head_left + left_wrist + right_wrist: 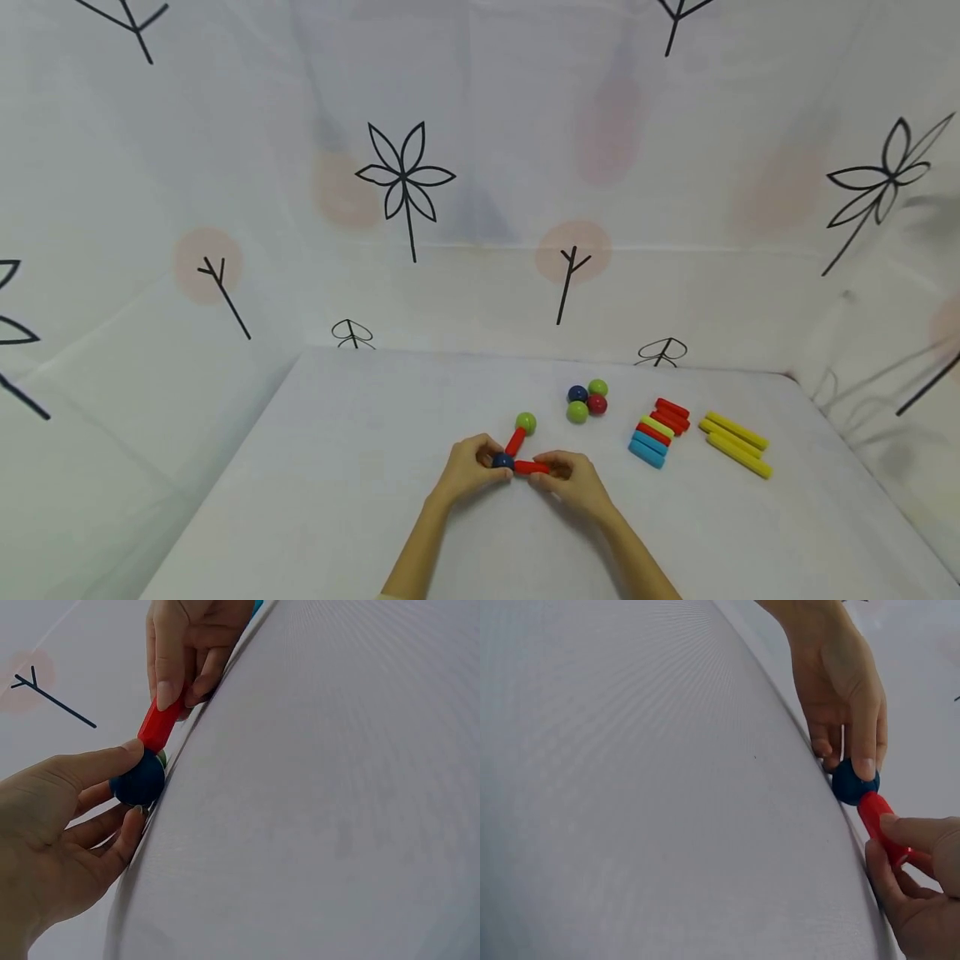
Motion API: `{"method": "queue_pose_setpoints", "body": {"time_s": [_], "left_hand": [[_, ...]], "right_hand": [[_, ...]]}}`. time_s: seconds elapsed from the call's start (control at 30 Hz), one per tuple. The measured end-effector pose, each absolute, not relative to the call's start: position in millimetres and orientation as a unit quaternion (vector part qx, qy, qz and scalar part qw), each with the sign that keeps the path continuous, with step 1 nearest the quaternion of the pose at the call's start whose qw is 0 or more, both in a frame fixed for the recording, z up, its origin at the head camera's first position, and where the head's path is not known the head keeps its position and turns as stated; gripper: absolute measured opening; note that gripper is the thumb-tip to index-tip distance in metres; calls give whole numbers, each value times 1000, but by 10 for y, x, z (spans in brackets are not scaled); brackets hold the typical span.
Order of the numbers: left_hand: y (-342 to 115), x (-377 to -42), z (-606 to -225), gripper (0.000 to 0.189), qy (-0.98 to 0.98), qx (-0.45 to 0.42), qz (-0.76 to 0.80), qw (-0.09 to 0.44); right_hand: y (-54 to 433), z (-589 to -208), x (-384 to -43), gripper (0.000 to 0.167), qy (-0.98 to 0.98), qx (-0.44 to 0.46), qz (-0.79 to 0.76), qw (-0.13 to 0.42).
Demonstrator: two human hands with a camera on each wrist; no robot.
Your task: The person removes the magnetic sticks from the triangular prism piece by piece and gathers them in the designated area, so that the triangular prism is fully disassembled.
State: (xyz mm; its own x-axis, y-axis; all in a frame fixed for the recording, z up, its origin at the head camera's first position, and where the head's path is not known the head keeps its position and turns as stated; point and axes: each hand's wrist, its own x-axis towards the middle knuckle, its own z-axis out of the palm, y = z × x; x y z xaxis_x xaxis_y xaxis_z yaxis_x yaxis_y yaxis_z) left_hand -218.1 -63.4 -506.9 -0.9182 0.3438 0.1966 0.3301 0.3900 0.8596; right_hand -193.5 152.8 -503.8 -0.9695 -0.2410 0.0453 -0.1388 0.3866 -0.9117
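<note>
My left hand [467,472] grips a dark blue ball [503,461] between thumb and fingers, low over the white table. From that ball a red rod [515,442] runs up and away to a green ball [526,423]. With thumb and fingertips my right hand [576,483] pinches a second red rod [531,467], whose left end meets the blue ball. In the left wrist view this red rod [159,726] touches the blue ball [140,780]. The right wrist view shows the same contact, though how far the rod's end goes in is hidden.
Behind my right hand sit two green balls, a blue ball [577,394] and a red ball [597,405] in a cluster. Farther right lie short red, blue and yellow-green rods [657,423], then long yellow rods [726,451]. A patterned white cloth [480,300] hangs behind the table.
</note>
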Motion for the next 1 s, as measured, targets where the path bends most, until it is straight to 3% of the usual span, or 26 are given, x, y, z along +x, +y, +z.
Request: {"method": "queue_pose_setpoints", "body": {"time_s": [0.43,1.0], "left_hand": [[-624,-2186,-5085,27,832,195,520,8],[-620,-2165,-5077,26,832,191,521,10]], "right_hand": [[1456,-5072,-1914,29,834,-85,-545,17],[1418,-5045,-1877,24,832,-71,-549,28]]}}
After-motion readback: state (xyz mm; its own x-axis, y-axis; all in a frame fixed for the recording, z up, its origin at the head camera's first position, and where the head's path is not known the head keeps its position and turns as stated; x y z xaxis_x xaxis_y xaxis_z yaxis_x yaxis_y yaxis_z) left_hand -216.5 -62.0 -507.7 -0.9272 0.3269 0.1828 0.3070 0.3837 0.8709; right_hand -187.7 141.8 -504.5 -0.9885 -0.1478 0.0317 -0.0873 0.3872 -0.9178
